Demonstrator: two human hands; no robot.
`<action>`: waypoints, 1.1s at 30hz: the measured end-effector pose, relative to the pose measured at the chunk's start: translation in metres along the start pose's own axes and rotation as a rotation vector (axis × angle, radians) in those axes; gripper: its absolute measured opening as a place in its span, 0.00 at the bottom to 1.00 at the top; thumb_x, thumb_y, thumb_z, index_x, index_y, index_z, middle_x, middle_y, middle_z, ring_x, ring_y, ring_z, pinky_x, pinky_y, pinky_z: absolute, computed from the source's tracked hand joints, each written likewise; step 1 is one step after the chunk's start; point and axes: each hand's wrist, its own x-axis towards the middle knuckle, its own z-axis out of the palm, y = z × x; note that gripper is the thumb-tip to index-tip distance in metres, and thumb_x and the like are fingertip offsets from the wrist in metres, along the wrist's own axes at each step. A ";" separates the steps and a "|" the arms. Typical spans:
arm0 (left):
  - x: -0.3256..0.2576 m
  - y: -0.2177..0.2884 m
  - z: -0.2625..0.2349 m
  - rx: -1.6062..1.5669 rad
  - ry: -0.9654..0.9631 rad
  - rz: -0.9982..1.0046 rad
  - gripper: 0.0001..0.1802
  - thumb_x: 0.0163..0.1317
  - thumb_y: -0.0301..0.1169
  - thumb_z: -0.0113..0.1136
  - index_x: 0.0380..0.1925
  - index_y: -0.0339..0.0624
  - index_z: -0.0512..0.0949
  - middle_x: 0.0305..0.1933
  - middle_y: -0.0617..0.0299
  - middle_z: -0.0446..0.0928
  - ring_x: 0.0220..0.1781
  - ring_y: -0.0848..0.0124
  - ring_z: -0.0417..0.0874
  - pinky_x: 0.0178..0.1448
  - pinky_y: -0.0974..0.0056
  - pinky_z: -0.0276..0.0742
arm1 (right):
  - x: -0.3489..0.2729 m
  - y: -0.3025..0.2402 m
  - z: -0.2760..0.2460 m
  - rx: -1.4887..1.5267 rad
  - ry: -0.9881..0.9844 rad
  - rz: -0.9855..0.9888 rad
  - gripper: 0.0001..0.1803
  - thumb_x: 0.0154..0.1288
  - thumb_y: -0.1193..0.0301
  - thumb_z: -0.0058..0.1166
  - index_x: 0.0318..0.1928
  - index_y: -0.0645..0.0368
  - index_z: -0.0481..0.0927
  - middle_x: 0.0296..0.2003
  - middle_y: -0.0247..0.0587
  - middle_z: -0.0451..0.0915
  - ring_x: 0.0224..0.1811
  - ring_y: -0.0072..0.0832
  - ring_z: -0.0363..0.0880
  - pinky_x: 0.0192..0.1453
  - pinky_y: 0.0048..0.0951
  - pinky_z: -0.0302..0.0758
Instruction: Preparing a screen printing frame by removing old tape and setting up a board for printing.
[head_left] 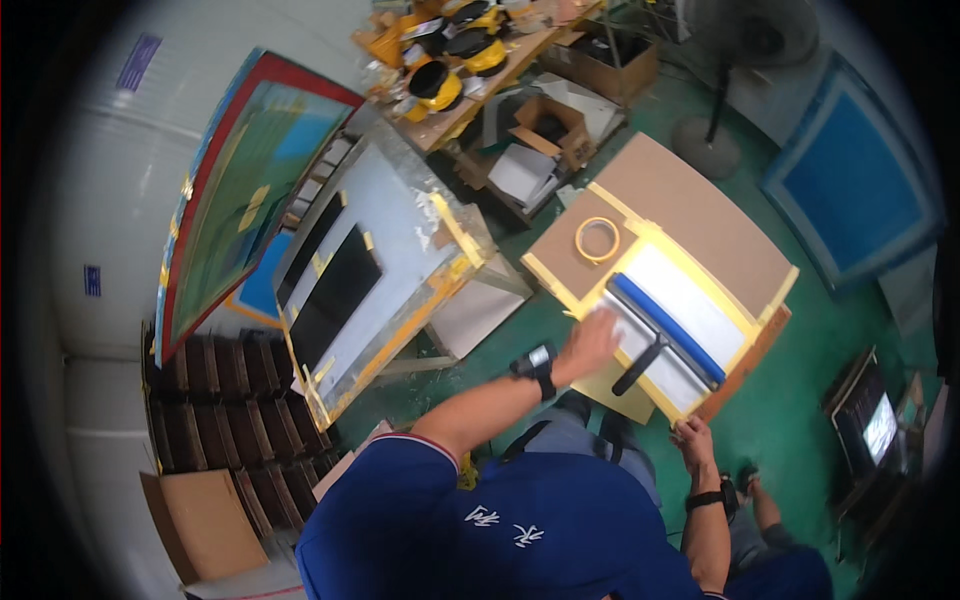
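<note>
A brown board point(690, 200) in front of me carries a white panel point(690, 275) bordered with yellow tape. Across the panel lies a roller point(668, 330) with a long blue sleeve and a black handle pointing toward me. My left hand point(592, 345) is over the panel's left edge, beside the roller; motion blurs its fingers. At the board's near corner, my right hand point(692, 442) has its fingers closed on the taped edge. A roll of yellow tape point(597, 259) rests on the brown surface beyond my left hand.
To the left stands a tilted worktable point(400, 190) with black panels on it. Framed screens point(235, 200) lean behind it. A bench point(440, 130) at the back holds yellow-and-black spools. A fan point(708, 145) stands back right; another person's leg point(765, 505) shows lower right.
</note>
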 end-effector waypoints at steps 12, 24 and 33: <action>0.117 -0.092 -0.079 0.453 0.037 0.289 0.10 0.58 0.26 0.54 0.38 0.38 0.80 0.49 0.51 0.77 0.50 0.50 0.76 0.53 0.51 0.75 | -0.015 -0.009 0.023 -0.407 0.594 -0.294 0.16 0.59 0.67 0.62 0.43 0.67 0.86 0.28 0.40 0.85 0.30 0.25 0.82 0.38 0.28 0.77; 0.210 -0.068 -0.031 0.057 0.263 0.169 0.12 0.68 0.29 0.47 0.43 0.39 0.80 0.46 0.47 0.79 0.53 0.49 0.75 0.59 0.51 0.71 | 0.005 0.001 0.044 -0.052 0.236 -0.214 0.10 0.62 0.70 0.61 0.25 0.62 0.82 0.20 0.30 0.76 0.23 0.18 0.73 0.28 0.23 0.69; -0.015 -0.052 -0.197 -0.142 0.280 -0.164 0.14 0.64 0.26 0.59 0.50 0.38 0.79 0.50 0.52 0.81 0.49 0.57 0.83 0.53 0.58 0.80 | 0.018 0.009 -0.099 0.077 0.402 -0.253 0.18 0.68 0.73 0.58 0.57 0.63 0.77 0.35 0.32 0.78 0.29 0.16 0.74 0.24 0.20 0.67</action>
